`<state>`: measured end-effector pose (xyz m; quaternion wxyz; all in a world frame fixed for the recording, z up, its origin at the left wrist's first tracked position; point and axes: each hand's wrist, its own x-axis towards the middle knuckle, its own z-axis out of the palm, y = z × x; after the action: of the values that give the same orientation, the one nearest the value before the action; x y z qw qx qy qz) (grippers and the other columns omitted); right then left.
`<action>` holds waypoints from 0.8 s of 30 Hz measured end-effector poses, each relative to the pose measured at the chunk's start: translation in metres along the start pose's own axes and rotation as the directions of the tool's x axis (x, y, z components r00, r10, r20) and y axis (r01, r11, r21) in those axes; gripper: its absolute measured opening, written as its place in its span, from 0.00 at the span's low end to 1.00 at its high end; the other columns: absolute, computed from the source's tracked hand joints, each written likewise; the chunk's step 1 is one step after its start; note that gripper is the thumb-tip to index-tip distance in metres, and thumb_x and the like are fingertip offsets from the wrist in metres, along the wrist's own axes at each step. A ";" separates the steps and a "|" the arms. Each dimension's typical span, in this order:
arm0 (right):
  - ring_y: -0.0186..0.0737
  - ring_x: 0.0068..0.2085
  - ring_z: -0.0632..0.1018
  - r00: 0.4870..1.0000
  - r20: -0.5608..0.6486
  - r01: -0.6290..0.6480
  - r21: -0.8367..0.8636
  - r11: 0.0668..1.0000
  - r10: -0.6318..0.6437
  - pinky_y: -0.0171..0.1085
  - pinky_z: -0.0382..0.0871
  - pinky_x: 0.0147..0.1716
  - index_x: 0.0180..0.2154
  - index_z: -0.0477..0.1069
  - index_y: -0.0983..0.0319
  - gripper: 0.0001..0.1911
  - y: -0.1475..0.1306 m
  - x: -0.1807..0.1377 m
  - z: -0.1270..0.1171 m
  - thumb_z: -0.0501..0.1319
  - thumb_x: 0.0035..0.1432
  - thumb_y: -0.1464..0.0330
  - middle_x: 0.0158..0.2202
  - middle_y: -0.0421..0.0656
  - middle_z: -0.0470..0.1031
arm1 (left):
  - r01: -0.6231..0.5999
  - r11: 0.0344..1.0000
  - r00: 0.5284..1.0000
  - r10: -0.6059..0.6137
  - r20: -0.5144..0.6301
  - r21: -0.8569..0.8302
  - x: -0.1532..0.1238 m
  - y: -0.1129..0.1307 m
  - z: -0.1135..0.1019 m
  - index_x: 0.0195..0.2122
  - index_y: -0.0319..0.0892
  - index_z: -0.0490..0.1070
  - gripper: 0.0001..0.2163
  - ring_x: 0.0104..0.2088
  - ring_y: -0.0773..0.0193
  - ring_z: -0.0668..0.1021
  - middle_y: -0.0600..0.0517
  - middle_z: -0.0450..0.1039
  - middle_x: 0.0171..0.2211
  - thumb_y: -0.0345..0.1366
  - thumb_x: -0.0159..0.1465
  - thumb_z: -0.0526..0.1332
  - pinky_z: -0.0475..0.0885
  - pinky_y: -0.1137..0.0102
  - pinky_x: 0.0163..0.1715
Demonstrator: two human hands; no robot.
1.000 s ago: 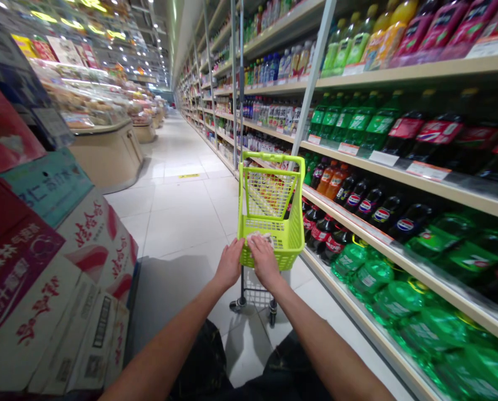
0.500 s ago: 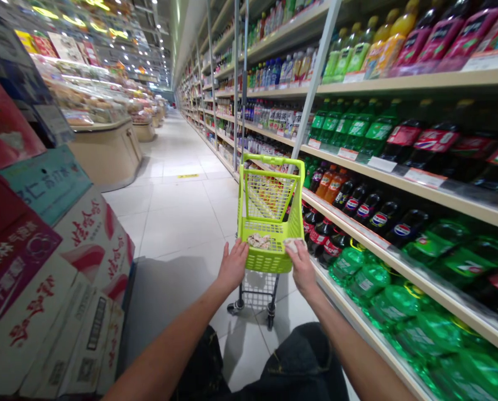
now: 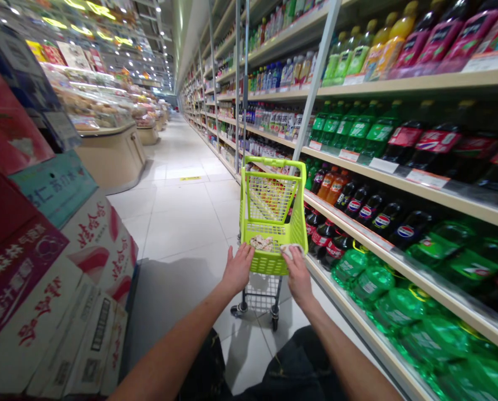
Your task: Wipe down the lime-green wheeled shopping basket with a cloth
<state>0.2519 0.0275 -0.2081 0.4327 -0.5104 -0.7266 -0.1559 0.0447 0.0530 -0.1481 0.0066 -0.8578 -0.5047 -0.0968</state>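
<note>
A small lime-green shopping cart [image 3: 274,189] stands in the aisle in front of me, close to the drink shelves. My left hand [image 3: 237,269] grips the left part of its near rim. On the right part of that rim my right hand [image 3: 296,273] presses a pale cloth [image 3: 289,250]. A crumpled pale object [image 3: 261,243] lies inside the basket near the rim. My dark trousers show at the bottom.
Shelves of soda bottles [image 3: 374,211] and green shrink-wrapped packs [image 3: 399,301] run along the right. Stacked cardboard cartons [image 3: 65,289] stand at the left. A curved counter [image 3: 111,156] lies further up the left side. The white tiled aisle [image 3: 182,189] stretches ahead.
My right hand first slid from the middle of the rim to its right end with the cloth, then came partly back left. The left hand kept hold of the rim; the view shifted slightly.
</note>
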 end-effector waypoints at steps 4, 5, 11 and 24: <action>0.40 0.60 0.57 0.992 0.073 0.096 0.076 0.993 -0.101 0.48 0.60 0.54 0.52 0.64 0.60 0.26 -0.026 0.004 0.016 0.46 0.54 0.82 0.56 0.48 0.62 | -0.015 1.000 1.000 0.015 0.002 0.017 0.001 -0.002 -0.001 0.57 0.40 0.54 0.27 0.60 0.58 0.55 0.43 0.57 0.58 0.22 0.54 0.47 0.46 0.49 0.57; 0.40 0.60 0.57 0.992 0.068 0.100 0.071 0.993 -0.104 0.48 0.60 0.55 0.52 0.64 0.59 0.26 -0.021 0.004 0.012 0.46 0.54 0.82 0.56 0.47 0.62 | -0.018 1.000 1.000 0.018 -0.001 0.021 0.001 -0.003 -0.001 0.57 0.40 0.54 0.27 0.60 0.58 0.55 0.43 0.57 0.58 0.22 0.54 0.47 0.46 0.49 0.57; 0.43 0.61 0.54 0.998 -0.040 -0.052 -0.052 0.997 0.050 0.53 0.56 0.56 0.53 0.63 0.59 0.27 0.022 -0.002 -0.020 0.45 0.55 0.82 0.59 0.47 0.57 | -0.024 1.000 1.000 0.024 -0.014 0.002 -0.001 -0.004 0.003 0.57 0.39 0.54 0.27 0.60 0.57 0.55 0.43 0.56 0.58 0.22 0.54 0.45 0.46 0.49 0.57; 0.43 0.61 0.53 0.997 -0.044 -0.062 -0.058 0.996 0.059 0.53 0.55 0.56 0.52 0.63 0.61 0.26 0.016 -0.003 -0.021 0.44 0.54 0.82 0.58 0.48 0.58 | -0.045 0.999 0.999 0.045 -0.002 -0.012 -0.002 -0.001 0.003 0.57 0.39 0.53 0.28 0.60 0.57 0.54 0.44 0.55 0.59 0.22 0.54 0.46 0.45 0.48 0.57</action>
<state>0.2763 0.0191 -0.2019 0.4373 -0.5414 -0.6965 -0.1749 0.0434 0.0521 -0.1513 0.0041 -0.8689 -0.4847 -0.1003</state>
